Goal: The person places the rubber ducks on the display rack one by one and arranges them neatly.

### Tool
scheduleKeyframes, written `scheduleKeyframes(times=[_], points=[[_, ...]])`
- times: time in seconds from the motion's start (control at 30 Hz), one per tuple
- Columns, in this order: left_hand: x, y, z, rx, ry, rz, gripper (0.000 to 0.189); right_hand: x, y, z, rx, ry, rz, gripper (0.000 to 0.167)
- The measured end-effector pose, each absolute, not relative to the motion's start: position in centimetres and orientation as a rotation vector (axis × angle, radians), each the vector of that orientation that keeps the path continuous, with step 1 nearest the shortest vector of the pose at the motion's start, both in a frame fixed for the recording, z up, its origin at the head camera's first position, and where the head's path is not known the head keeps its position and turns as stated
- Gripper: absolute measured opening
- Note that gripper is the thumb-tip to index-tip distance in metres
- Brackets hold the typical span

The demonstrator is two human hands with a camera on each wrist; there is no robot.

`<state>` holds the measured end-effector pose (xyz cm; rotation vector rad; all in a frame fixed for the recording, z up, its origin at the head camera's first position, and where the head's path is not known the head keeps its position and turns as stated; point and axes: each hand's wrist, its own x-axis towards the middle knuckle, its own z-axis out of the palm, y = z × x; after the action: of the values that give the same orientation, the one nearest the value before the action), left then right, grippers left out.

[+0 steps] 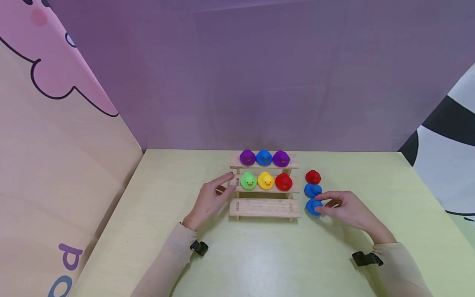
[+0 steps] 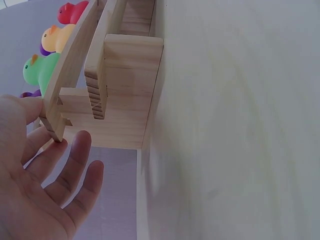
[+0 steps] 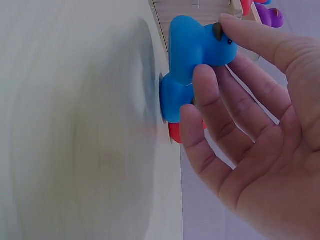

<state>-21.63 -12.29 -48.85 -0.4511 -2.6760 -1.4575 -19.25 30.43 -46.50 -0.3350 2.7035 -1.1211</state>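
Observation:
My right hand point(image 1: 345, 208) pinches the head of a blue rubber duck point(image 3: 185, 47) between thumb and fingers, at the near end of a short row. Behind that duck are another blue duck point(image 1: 312, 190) and a red duck point(image 1: 313, 177). My left hand point(image 1: 211, 201) grips the left end of the middle step of a small three-step wooden rack point(image 1: 264, 208), thumb on top and fingertips beneath. A green duck point(image 1: 248, 180), a yellow duck point(image 1: 265, 180) and a red duck point(image 1: 283, 182) sit on that step. The lowest step is bare.
On the top step, a blue duck point(image 1: 264, 158) sits between two purple ducks, one at left point(image 1: 247, 157) and one at right point(image 1: 281, 158). The pale wooden table point(image 1: 259, 255) meets a purple wall point(image 1: 267, 82) behind the rack, with printed panels at either side.

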Motion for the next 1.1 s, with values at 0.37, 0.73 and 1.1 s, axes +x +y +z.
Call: scheduleKeyframes(times=[0.37,0.73,1.1], points=[[-21.6,-12.3,-48.8,-0.463,-2.670,-1.451,0.046,-18.8,30.0,-46.2,-0.337,2.698,-1.167,0.040],[-21.7,-12.3,-49.0,-0.449,-2.665,-1.470,0.045,-18.6,28.6,-45.5,-0.358,2.675,-1.182,0.039],[-21.6,-12.3,-48.8,-0.446,-2.669,-1.476,0.045,-18.4,27.7,-44.7,-0.382,2.676,-1.214,0.038]])
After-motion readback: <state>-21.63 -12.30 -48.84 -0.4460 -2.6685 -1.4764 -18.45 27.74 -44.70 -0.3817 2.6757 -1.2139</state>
